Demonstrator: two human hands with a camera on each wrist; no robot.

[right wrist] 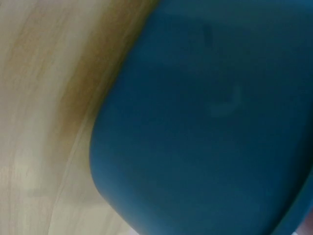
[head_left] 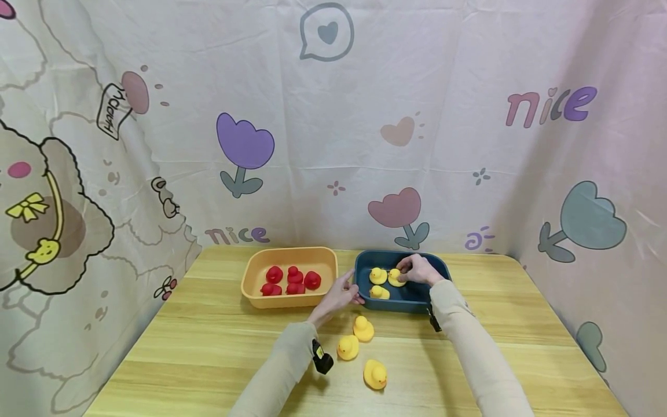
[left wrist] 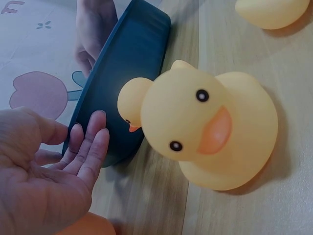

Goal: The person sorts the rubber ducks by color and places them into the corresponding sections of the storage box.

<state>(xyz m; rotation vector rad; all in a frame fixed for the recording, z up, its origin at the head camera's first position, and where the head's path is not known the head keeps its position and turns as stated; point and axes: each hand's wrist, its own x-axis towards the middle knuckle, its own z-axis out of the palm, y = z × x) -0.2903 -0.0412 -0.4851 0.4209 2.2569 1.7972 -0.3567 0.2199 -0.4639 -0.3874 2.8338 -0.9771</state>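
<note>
My right hand (head_left: 418, 270) reaches into the blue bin (head_left: 401, 305) and pinches a yellow rubber duck (head_left: 394, 275) between thumb and fingers. Two more yellow ducks (head_left: 377, 275) are in the bin beside it. At the bin's left front corner is my left hand (head_left: 340, 295), its fingers loosely extended against the outer wall; the left wrist view shows that hand (left wrist: 54, 171) holding nothing. In the right wrist view the blue bin's outer wall (right wrist: 195, 127) fills most of the picture and hides the right hand's grip.
An orange bin (head_left: 290, 302) holding several red ducks (head_left: 312, 280) stands left of the blue one. Three yellow ducks (head_left: 363, 328) are on the wooden table (head_left: 208, 347) in front, between the forearms. A printed cloth (head_left: 333, 145) hangs behind.
</note>
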